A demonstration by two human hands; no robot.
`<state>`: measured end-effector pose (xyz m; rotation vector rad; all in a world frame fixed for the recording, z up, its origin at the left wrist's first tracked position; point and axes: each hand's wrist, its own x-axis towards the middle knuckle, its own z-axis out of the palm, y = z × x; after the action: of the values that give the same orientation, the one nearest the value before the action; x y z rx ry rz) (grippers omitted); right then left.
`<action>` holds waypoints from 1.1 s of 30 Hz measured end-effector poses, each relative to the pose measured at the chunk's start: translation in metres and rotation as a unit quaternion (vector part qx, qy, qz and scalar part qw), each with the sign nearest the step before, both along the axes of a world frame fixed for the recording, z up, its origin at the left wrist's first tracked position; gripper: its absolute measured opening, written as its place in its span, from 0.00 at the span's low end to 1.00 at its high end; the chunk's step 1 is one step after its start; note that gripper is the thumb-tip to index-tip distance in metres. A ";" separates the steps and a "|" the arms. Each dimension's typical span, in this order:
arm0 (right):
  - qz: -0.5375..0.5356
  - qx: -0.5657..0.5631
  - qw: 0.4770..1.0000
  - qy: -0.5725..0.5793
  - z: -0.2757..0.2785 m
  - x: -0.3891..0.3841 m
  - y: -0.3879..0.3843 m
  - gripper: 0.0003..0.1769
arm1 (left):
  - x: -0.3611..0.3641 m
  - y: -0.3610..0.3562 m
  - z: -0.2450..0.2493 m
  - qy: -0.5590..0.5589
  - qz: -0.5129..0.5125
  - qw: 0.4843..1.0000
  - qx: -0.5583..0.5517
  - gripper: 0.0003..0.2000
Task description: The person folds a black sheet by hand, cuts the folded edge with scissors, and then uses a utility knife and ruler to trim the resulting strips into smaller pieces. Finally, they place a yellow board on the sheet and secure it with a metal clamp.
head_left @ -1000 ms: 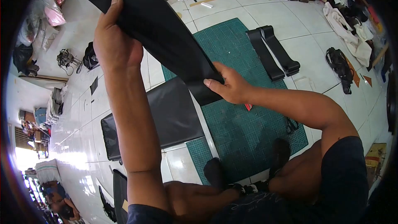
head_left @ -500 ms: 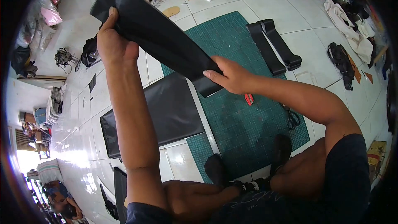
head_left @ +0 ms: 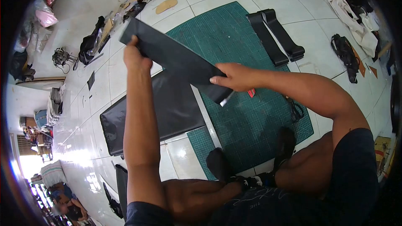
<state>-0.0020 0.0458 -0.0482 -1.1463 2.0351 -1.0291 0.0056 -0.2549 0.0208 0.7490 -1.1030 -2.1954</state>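
Between my hands a folded black strip of sheet material [head_left: 176,56] is held up at a slant, over the mat and the larger sheet. My left hand [head_left: 137,56] grips its upper left end, thumb on top. Near the lower right end, my right hand [head_left: 235,76] pinches it, thumb on the face. Below lies a large black sheet [head_left: 167,109], with a metal ruler [head_left: 206,119] along its right edge. Both rest partly on a green cutting mat [head_left: 251,134]. A red cutter [head_left: 251,93] shows just under my right wrist, partly hidden.
Black-handled scissors [head_left: 296,111] lie at the mat's right side. Two folded black strips [head_left: 276,37] lie across its upper right edge. My feet stand on the mat's near edge. A black bundle [head_left: 345,56] and heaped cloth [head_left: 351,21] are at the right on white tiles.
The held strip has come down and nearer, with its upper left end lowered. My left hand moved down and to the right; my right hand shifted slightly right, still gripping.
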 end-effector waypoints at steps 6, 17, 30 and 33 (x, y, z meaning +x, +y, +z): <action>0.040 0.084 0.979 -0.183 -0.052 0.016 0.020 0.27 | 0.022 0.016 -0.129 -0.181 0.063 0.980 0.054 0.15; 0.090 0.239 0.938 -0.234 -0.136 0.026 0.037 0.32 | 0.077 0.023 -0.219 -0.563 -0.039 0.732 -0.382 0.27; 0.197 0.304 0.929 -0.078 -0.112 0.012 0.070 0.29 | 0.056 0.178 -0.209 -0.069 -0.723 0.506 -0.465 0.27; 0.201 0.312 0.926 -0.066 -0.106 0.014 0.078 0.27 | 0.051 0.183 -0.209 -0.106 -0.760 0.497 -0.405 0.26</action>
<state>0.0116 0.1237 -0.1539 -1.0398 1.7219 -0.2137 0.0564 -0.0724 -0.1883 -0.8849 -3.4172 -1.8681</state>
